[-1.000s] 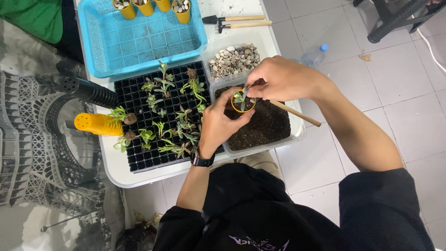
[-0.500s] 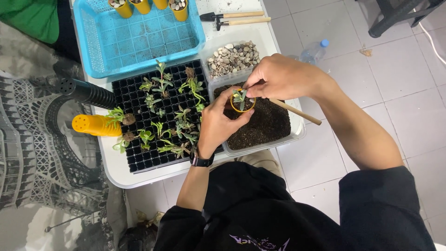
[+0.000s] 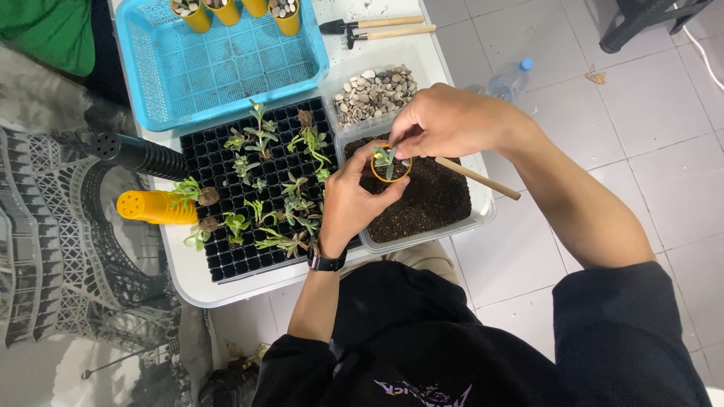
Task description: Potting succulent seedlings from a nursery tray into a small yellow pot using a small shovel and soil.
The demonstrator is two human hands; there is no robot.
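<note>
Two hands over the soil tub [image 3: 441, 207]: left hand [image 3: 354, 200] curled around a small yellow pot [image 3: 391, 167] (seedling inside); right hand [image 3: 445, 120] pinched on a wooden stick [image 3: 479, 179], fingertips at the pot's rim.

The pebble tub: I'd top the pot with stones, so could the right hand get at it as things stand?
Probably yes: the pebble tub lies open just beyond the right hand, nothing between them, though that hand grips a wooden-handled tool.

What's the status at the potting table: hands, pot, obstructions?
Left hand grips small yellow pot. Right hand works wooden-handled tool at seedling. Nothing blocking.
</note>
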